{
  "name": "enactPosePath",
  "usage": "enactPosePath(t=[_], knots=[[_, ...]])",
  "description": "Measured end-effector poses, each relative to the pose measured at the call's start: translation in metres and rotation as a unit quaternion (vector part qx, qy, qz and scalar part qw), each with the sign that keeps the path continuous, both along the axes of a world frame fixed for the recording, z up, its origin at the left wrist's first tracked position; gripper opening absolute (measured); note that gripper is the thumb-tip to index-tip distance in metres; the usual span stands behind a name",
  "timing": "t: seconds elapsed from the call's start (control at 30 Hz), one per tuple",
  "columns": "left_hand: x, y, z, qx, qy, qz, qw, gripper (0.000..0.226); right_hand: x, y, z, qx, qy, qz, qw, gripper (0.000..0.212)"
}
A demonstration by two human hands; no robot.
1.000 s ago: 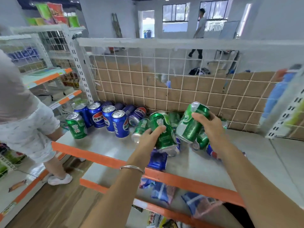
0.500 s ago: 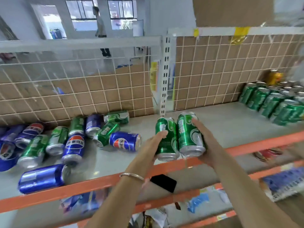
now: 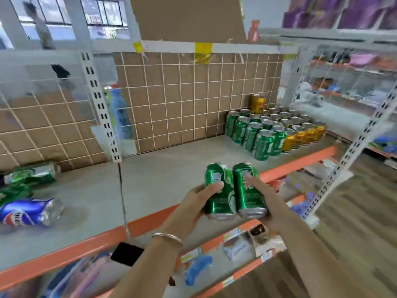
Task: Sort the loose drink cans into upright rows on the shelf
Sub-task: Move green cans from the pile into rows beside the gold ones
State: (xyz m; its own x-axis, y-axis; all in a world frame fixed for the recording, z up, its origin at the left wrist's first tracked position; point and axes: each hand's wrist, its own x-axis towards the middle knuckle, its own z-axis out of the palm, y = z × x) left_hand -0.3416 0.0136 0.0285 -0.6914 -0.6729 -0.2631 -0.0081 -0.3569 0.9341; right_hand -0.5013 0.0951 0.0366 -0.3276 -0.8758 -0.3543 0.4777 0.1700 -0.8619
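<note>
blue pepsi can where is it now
The blue Pepsi can lies on its side at the far left of the shelf in the head view, in front of toppled green cans.

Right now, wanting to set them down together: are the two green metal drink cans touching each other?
Touching. The head view shows the left green metal can and the right green metal can pressed side against side near their bases.

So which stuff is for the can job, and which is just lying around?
For the job:
left hand holding left can
right hand holding right can
green rows
fallen cans
shelf

Just lying about:
phone
cardboard
pink bottle
blue bottle
</note>
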Motion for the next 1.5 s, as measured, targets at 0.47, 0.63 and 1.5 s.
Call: enactPosePath(t=[0.47, 0.63, 1.5], knots=[[-0.099, -0.119, 0.000, -0.095, -0.025, -0.005, 0.995, 0.047, -0.110, -0.127, -0.013, 0.064, 0.117, -0.006, 0.991, 0.041], [-0.107, -0.190, -0.006, -0.090, -0.087, 0.058, 0.990, 0.031, -0.129, -0.208, -0.012, 0.089, 0.212, 0.099, 0.968, 0.068], [-0.204, -0.318, -0.073, -0.285, -0.188, 0.145, 0.929, 0.080, -0.208, -0.363, 0.029, 0.195, 0.831, 0.206, 0.478, 0.081]])
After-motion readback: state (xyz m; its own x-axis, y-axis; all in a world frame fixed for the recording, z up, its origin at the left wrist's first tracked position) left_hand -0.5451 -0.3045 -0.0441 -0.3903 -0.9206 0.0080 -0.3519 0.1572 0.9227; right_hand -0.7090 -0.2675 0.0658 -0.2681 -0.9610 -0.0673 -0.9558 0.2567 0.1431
